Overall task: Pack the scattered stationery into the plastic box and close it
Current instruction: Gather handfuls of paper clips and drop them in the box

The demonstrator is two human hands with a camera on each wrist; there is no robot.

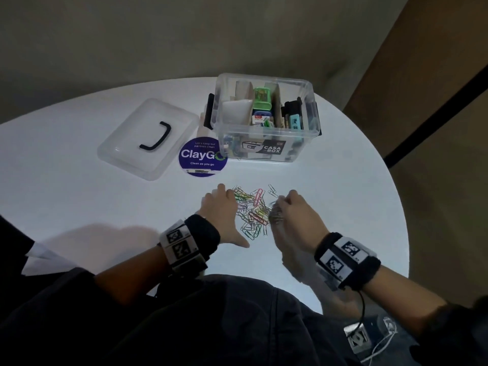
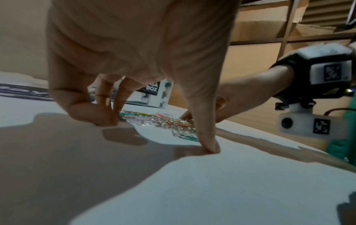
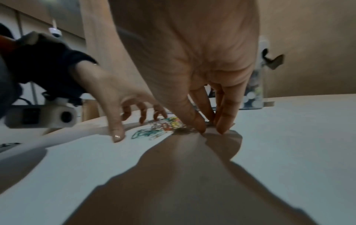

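A pile of coloured and silver paper clips (image 1: 253, 210) lies on the white round table (image 1: 79, 196), in front of the open clear plastic box (image 1: 303, 140) packed with stationery. My left hand (image 1: 229, 212) cups the pile's left edge: bent fingers (image 2: 100, 115) touch the clips (image 2: 158, 120), and the thumb (image 2: 208, 144) is spread and pressed on the table. My right hand (image 1: 282, 207) is at the pile's right edge. Its thumb and fingertips (image 3: 221, 127) pinch together on a clump of silver clips (image 3: 185, 129).
The box's clear lid (image 1: 126, 154), with a black handle, lies flat to the left of the box. A round blue ClayGo sticker (image 1: 202, 157) sits between lid and pile. The table edge runs close on the right and in front of me. White paper (image 1: 45, 260) lies at the near left.
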